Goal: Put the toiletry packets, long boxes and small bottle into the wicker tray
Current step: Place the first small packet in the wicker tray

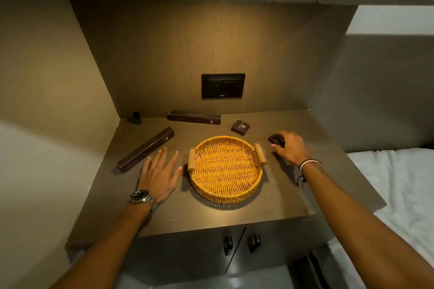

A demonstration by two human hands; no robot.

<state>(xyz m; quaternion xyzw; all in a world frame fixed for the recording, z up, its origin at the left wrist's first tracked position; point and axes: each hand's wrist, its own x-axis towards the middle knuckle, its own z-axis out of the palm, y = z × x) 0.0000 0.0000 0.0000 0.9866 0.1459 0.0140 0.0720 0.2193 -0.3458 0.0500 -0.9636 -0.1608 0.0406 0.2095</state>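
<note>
The wicker tray (225,169) sits empty at the middle of the surface (293,197); nothing of the task is in it yet. The right hand (290,148) is on a dark toiletry packet (276,140) just right of the tray; whether its fingers (276,146) have closed on the packet cannot be told. The left hand (159,172) lies flat and spread just left of the tray, holding nothing.

Risks, as judged:
- The packet is small and flat; a shallow pinch could let it slip or skid away from the tray toward the right edge.
- The right handle (260,153) stands between packet and tray; a low carry could catch it and shove the tray.
- The small bottle (136,118), far behind and left of the tray in a dim corner, looks easy to topple.
- The long boxes, one (145,149) left of the tray and one (194,117) behind it, may overhang the rim.

A second packet (240,127) lies behind and right of the tray. The surface is dark wood in a lamplit niche with a wall socket (223,86); a bed (394,185) lies to the right.
</note>
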